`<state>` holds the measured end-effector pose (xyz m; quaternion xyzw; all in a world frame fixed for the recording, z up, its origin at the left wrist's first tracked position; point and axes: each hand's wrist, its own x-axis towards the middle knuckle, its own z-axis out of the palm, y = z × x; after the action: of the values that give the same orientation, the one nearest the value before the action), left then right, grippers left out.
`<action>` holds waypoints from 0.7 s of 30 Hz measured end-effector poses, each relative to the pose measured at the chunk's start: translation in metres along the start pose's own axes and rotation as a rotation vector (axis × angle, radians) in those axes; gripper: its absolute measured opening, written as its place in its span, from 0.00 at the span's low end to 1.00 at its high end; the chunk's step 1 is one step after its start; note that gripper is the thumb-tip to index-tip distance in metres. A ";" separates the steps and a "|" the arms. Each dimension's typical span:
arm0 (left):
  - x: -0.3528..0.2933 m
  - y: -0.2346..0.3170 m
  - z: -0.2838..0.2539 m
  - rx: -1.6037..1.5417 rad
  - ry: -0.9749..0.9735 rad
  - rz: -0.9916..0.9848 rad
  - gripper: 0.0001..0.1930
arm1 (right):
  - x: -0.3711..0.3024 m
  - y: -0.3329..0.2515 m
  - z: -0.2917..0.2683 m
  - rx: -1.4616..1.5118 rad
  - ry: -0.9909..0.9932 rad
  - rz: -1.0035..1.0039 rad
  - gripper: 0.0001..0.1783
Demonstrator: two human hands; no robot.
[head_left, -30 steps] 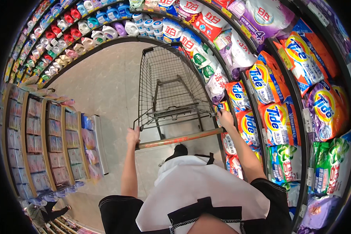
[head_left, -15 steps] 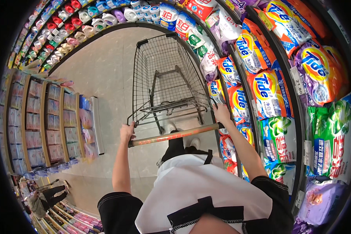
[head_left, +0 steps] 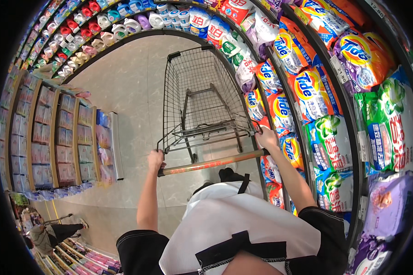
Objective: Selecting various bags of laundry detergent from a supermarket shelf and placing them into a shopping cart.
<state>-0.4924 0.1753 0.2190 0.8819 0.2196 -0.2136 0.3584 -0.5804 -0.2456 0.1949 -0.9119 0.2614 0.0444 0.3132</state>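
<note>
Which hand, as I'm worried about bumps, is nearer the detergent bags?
Right. The right hand, at one end of the handle, is close beside the bags; the left hand, at the other end, is farther off, leftward.

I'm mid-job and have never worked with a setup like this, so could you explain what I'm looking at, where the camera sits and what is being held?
There is no robot here: the hands belong to a person. The view comes from the left of two wide cameras worn on the head, looking down, so straight edges bend near the rim. Left in the picture is the person's left.

The left hand and the right hand hold a wire shopping cart, one near each end of its handle. The cart stands on a grey floor.

On the right are rows of colourful bags; toward the top left, bottles; on the left, small packs. The white shirt below is the wearer's own.
</note>
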 end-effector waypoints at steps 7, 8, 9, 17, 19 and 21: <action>-0.034 -0.033 0.002 -0.094 -0.072 -0.059 0.14 | -0.052 0.010 -0.001 -0.093 0.047 0.012 0.12; -0.041 -0.034 0.001 -0.090 -0.088 -0.048 0.14 | -0.059 0.013 -0.001 -0.102 0.024 0.039 0.13; -0.045 -0.038 0.000 -0.086 -0.104 -0.036 0.14 | -0.065 0.016 -0.001 -0.110 0.002 0.067 0.13; -0.076 -0.078 -0.006 -0.089 -0.137 -0.049 0.14 | -0.118 0.028 0.012 -0.093 0.018 0.048 0.13; -0.084 -0.088 -0.004 -0.096 -0.133 -0.033 0.13 | -0.130 0.030 0.011 -0.031 -0.019 0.076 0.13; -0.092 -0.095 -0.002 -0.107 -0.130 -0.015 0.13 | -0.137 0.042 0.014 -0.059 0.006 0.077 0.13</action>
<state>-0.6183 0.2167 0.2184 0.8440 0.2138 -0.2611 0.4168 -0.7183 -0.2034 0.1943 -0.9101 0.2960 0.0614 0.2836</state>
